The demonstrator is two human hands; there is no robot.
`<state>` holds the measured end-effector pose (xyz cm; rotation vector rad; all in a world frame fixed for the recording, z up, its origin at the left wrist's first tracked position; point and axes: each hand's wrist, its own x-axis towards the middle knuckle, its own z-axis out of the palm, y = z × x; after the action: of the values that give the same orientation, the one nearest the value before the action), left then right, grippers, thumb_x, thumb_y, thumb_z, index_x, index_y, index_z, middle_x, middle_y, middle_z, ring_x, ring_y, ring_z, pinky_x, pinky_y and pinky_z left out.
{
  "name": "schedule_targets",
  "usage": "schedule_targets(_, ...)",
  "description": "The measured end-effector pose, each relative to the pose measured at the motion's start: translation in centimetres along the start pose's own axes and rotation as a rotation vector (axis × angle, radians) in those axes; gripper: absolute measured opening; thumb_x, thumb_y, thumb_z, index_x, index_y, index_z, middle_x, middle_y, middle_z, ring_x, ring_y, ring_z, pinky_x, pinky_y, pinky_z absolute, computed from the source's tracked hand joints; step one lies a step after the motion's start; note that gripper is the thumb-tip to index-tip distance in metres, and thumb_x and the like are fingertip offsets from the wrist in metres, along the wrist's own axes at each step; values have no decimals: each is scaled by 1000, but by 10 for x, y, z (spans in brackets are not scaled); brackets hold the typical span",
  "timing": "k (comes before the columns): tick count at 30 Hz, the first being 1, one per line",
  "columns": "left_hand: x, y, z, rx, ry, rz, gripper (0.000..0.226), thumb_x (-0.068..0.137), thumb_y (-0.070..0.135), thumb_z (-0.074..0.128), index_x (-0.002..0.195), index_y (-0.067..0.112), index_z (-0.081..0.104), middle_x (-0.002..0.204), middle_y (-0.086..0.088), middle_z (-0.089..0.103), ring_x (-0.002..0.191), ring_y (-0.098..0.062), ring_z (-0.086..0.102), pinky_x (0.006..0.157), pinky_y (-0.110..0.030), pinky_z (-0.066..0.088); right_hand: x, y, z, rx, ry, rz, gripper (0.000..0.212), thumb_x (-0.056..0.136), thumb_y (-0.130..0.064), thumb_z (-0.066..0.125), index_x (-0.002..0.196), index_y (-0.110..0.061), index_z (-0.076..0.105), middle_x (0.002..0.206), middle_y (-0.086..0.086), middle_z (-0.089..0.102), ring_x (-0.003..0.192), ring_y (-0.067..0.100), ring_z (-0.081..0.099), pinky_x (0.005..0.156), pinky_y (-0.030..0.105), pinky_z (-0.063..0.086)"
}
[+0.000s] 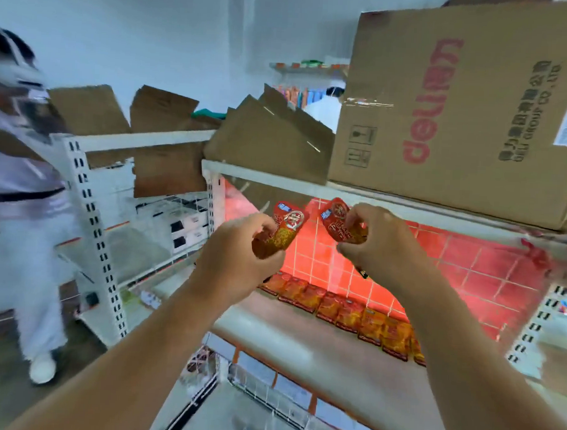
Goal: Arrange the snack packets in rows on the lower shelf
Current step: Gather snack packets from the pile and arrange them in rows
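Hands above shelf row (346,307): left hand (238,248) pinches first packet (281,231), right hand (381,248) pinches second packet (340,225); we probably extend row.

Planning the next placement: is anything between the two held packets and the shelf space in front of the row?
Nothing visible. The left hand pinches the left packet, the right hand the right packet, both above the lower shelf. The row of packets lies along the back grid, and the surface in front shows bare.
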<state>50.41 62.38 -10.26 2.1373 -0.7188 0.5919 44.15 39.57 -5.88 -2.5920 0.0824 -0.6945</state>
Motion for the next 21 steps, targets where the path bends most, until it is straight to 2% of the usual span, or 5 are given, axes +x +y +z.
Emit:
schedule_targets(4, -7, -50, -15, 51, 39, -73, 36, 78, 34, 85, 109, 30, 68, 93, 10, 67, 85, -10, 66, 70, -22, 52, 13, -23, 49, 63, -41, -15, 31, 77, -33, 84, 94, -24, 59, 98, -3, 58, 86, 18, 56, 69, 32, 42)
schedule_targets(8, -11, -93, -13, 59, 39, -138, 35, 78, 37, 85, 108, 31, 67, 94, 14, 68, 89, 0, 61, 72, -7, 41, 26, -26, 99, 87, -87, -4, 33, 78, -40, 82, 87, -24, 55, 93, -3, 58, 82, 17, 55, 68, 33, 45)
schedule_targets(13, -8, -141, 10, 73, 4, -220, 35, 82, 38, 81, 112, 36, 64, 98, 18, 66, 94, -2, 61, 76, -14, 46, 43, -5, 159, 89, -171, 43, 35, 79, -43, 79, 89, -25, 51, 94, -2, 55, 83, 18, 51, 63, 27, 34)
schedule_targets(17, 1, -180, 40, 107, -39, -286, 41, 81, 42, 78, 118, 40, 61, 102, 15, 65, 98, -10, 60, 82, -31, 53, 61, 16, 203, 90, -238, 99, 34, 79, -46, 78, 86, -29, 49, 90, -3, 51, 77, 16, 51, 58, 26, 32)
schedule_targets(21, 16, -209, 69, 120, -93, -348, 45, 80, 41, 77, 122, 40, 61, 105, 12, 61, 102, -10, 57, 84, -32, 54, 83, 36, 244, 86, -320, 134, 35, 79, -47, 75, 86, -31, 45, 91, -3, 49, 78, 16, 51, 55, 20, 29)
